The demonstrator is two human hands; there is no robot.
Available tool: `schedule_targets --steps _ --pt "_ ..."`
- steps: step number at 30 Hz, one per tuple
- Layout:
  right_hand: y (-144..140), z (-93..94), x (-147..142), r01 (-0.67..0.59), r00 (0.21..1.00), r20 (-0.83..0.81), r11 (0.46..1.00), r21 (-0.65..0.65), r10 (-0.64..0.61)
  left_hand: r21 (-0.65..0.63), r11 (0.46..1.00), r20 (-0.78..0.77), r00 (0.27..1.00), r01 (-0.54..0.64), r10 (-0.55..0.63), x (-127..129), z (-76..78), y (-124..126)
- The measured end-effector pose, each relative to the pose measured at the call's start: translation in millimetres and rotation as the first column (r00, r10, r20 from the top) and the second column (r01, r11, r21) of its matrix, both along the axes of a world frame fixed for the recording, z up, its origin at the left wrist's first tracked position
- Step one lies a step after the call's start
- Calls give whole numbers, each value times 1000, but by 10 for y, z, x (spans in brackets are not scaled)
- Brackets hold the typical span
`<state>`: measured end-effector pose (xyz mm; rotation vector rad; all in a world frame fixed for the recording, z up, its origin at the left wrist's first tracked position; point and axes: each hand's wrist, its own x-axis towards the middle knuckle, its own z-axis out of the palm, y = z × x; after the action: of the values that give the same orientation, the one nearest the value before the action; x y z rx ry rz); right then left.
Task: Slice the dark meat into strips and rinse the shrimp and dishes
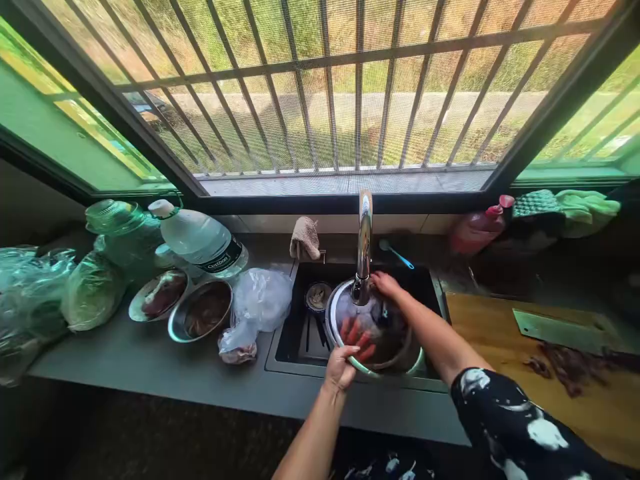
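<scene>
Water is probably making the metal bowl [373,363] slippery and heavy, so you are doing well to hold it at the rim. Your left hand [340,367] is closing around the near rim of the bowl, which is sitting in the dark sink [295,333] under the tap [364,247]. Your right hand [386,285] is hovering over the far side of the bowl, near the tap; I cannot tell if it is gripping anything. Red pieces [357,333] inside look soft and wet.

Around you, the grey counter [150,363] is carrying two dishes [200,319], a plastic bag [260,300] and a water bottle [200,240]. A wooden board [590,400] with a cleaver [560,330] is lying on your right. A barred window [345,93] is giving daylight.
</scene>
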<state>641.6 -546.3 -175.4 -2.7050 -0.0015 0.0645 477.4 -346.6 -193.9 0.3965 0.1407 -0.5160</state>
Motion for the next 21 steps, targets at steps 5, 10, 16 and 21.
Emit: schedule_targets --steps 5,10,16,21 --pt "-345 -338 -655 165 985 52 986 31 -166 -88 983 -123 981 -162 151 141 -83 29" --pt "373 -557 -1322 153 936 285 968 197 -206 7 960 -280 921 -279 270 195 -160 -231" --pt "766 -395 -1581 -127 939 344 950 285 22 103 953 -316 899 -285 303 255 -153 -397" --pt "-30 -457 -1504 12 972 225 966 258 -72 -6 976 -317 926 -218 205 188 -190 -149"
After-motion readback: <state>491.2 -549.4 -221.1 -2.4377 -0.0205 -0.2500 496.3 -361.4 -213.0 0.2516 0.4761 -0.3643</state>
